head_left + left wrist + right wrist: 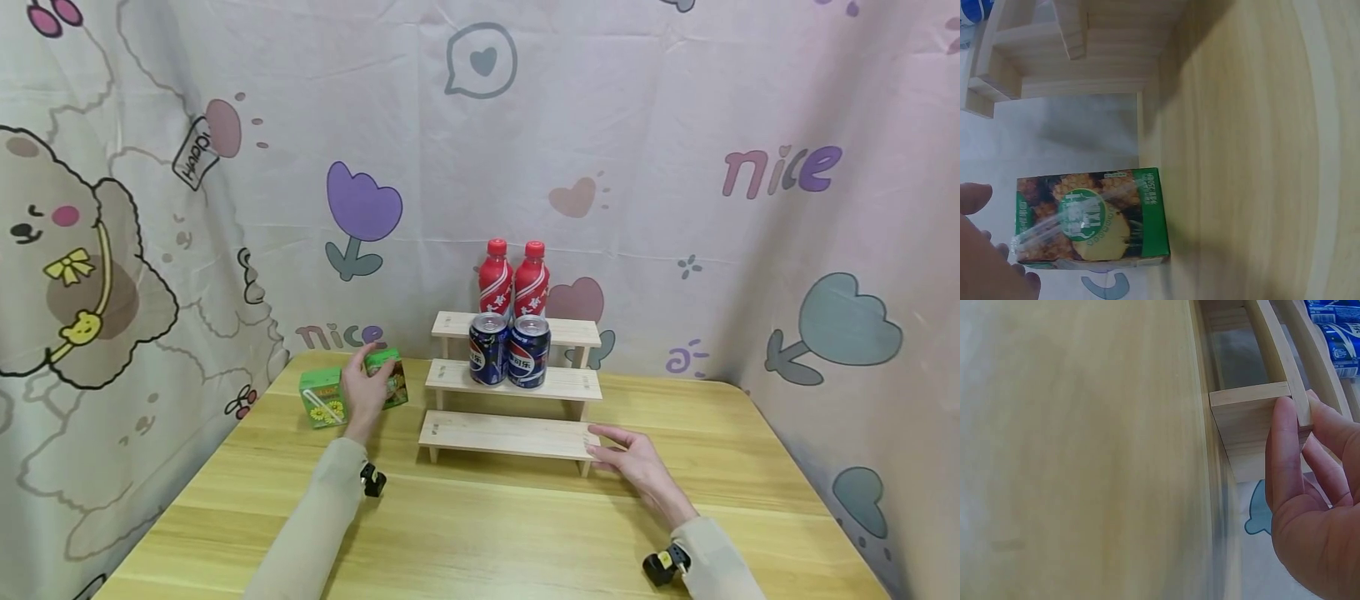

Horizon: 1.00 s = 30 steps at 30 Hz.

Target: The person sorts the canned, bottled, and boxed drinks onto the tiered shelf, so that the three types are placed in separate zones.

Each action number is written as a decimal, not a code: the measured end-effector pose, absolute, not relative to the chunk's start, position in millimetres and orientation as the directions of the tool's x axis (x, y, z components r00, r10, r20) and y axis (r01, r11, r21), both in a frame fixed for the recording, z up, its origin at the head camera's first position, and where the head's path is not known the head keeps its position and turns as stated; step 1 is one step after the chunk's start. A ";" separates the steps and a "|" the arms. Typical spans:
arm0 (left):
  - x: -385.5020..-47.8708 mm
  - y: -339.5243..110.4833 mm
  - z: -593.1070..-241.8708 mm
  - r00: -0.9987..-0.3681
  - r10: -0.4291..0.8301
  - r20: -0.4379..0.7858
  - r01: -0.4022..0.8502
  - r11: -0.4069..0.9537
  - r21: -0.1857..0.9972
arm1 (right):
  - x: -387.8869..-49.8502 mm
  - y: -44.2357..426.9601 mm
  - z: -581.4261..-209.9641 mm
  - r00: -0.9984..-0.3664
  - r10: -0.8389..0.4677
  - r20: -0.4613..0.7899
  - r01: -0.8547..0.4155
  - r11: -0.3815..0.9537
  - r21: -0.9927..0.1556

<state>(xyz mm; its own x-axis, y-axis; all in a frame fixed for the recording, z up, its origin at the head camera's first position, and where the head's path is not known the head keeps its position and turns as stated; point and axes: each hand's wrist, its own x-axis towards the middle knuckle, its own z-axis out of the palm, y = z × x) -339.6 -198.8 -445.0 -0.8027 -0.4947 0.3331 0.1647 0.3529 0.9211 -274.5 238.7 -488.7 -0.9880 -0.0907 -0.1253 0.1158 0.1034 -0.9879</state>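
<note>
My left hand is at the top of a green drink box, thumb and fingers spread. In the left wrist view the box shows pineapple pictures, and the fingertips of the left hand are at its top end; contact is unclear. A second green box with yellow flowers stands just left of that hand. My right hand pinches the right end of the lowest step of a three-step wooden rack; the right wrist view shows thumb and fingers of the right hand on the board's end.
Two dark blue cans stand side by side on the rack's middle step. Behind them, two red bottles stand on the top step. The wooden table meets a patterned cloth at the back and sides.
</note>
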 end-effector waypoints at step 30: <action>-348.2 -203.6 -464.3 -0.859 -0.437 0.265 0.048 0.448 0.893 | -276.9 238.6 -489.0 -0.987 -0.094 -0.132 0.123 0.098 -0.988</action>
<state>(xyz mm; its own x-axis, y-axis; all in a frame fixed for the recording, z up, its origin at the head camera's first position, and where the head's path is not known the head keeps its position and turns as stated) -348.2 -203.6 -464.3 -0.8593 -0.4373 0.2653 0.0479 0.4477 0.8929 -276.9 238.6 -489.0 -0.9868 -0.0943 -0.1319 0.1227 0.0977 -0.9876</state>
